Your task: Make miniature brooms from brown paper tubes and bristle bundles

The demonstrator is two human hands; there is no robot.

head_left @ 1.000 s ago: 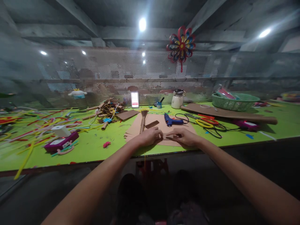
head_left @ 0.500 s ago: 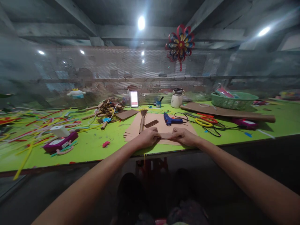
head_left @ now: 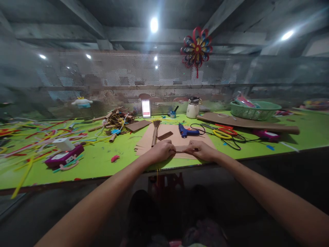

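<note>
Between my two hands lies a strip of brown paper [head_left: 182, 149], with a dark line along its near edge. My left hand [head_left: 163, 150] is closed on the strip's left end, and my right hand [head_left: 202, 150] pinches its right end. Both rest over flat sheets of brown paper [head_left: 144, 140] at the table's front edge. Just beyond my left hand lie a rolled paper tube with a fringed end [head_left: 155, 134] and a small fringed paper piece [head_left: 165, 136]. A blue glue gun [head_left: 187, 131] lies on the sheets past my right hand.
Scissors with yellow handles [head_left: 221, 133] and black cables lie to the right, near a long brown sheet [head_left: 246, 124] and a green basket [head_left: 257, 110]. A white jar [head_left: 193, 108] stands behind. At left are a purple power block [head_left: 64, 156], scattered pipe cleaners [head_left: 27, 173] and bundled paper twigs [head_left: 118, 118].
Both hands stay almost in place on the strip. A dark line now shows along the strip's near edge, and more of its surface is visible. The view has shifted slightly.
</note>
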